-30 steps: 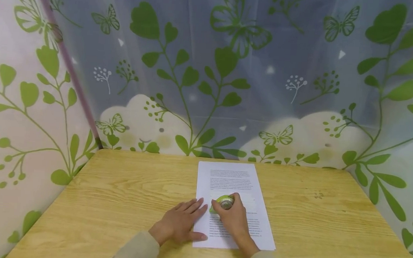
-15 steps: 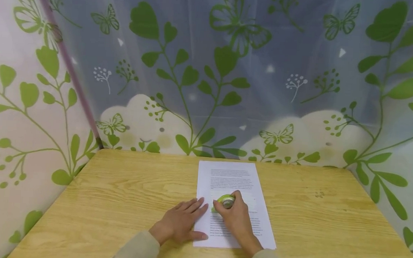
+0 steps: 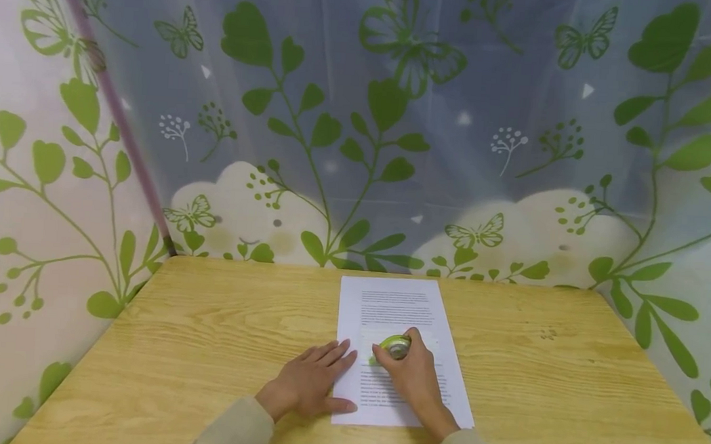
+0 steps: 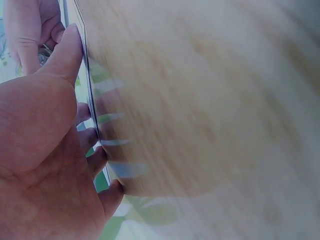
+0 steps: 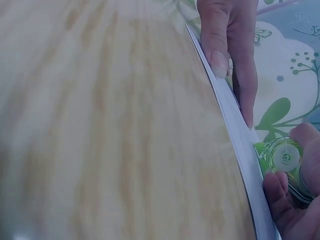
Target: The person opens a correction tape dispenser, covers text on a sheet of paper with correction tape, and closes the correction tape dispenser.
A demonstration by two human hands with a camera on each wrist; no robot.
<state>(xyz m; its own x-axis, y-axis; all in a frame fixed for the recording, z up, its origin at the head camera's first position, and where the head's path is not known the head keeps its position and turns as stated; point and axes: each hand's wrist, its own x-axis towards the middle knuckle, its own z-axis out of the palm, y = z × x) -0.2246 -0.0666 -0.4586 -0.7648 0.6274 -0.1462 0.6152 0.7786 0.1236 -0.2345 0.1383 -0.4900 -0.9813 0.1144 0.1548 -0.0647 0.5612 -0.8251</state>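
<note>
In the head view, a printed sheet of paper (image 3: pixel 391 285) lies on the table, perhaps with more sheets under it. My right hand (image 3: pixel 418 382) grips a green correction tape (image 3: pixel 395 347) between thumb and fingers, its tip down at the page. A pale white band crosses the text around it. My left hand (image 3: pixel 312 381) rests with straight, spread fingers on the sheet's left edge. The right wrist view shows the round clear side of the correction tape (image 5: pixel 286 157) in the grip. From the left wrist, the left palm (image 4: pixel 40 135) and fingertips show at the paper's edge.
The wooden table (image 3: pixel 215 322) extends on both sides of the paper. Behind it hangs a curtain (image 3: pixel 338 112) with leaves, butterflies and clouds, and similar cloth stands at left and right.
My right hand has slid a little to the right across the page, with the correction tape in its grip. The left hand stays in place on the paper.
</note>
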